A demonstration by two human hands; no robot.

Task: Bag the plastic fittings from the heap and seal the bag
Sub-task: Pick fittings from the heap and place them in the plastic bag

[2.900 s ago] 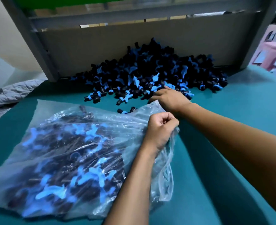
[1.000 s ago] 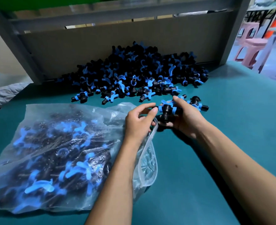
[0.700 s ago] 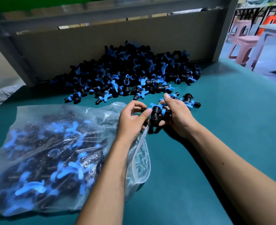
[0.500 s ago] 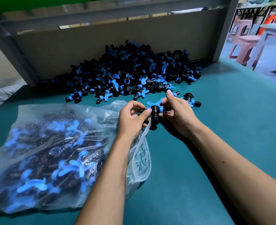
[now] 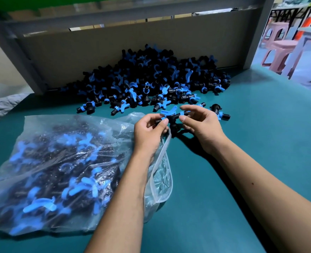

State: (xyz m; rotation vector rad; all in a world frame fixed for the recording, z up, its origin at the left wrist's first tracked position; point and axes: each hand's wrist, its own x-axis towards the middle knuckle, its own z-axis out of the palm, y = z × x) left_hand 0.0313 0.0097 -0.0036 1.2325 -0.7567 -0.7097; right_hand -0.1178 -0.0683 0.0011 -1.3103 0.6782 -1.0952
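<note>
A black-and-blue plastic fitting (image 5: 171,118) was held between both hands just beyond the open mouth of a clear bag (image 5: 59,167), which lay on the teal table (image 5: 260,143) already well filled with fittings. The left hand (image 5: 151,130) was curled, its thumb and forefinger pinching the fitting's left end, and the bag's rim appeared to be caught under its lower fingers, though that could not be told for certain. The right hand (image 5: 198,123) was partly open, fingers loosely bent, its fingertips at the fitting's right end; whether they gripped it or only touched it could not be told. The heap (image 5: 151,79) remained large against the grey back panel (image 5: 114,52), with a few loose fittings (image 5: 218,112) just beside the right hand.

The step was judged best done by keeping the bag's mouth lifted and spread, then feeding the fitting in stem-first so its blue wing would not snag the thin film.

Compared with half a second earlier, the right hand's fingers were seen to have loosened from the fitting, and the piece had been carried slightly toward the left hand and the bag. The bag and heap were unchanged.
</note>
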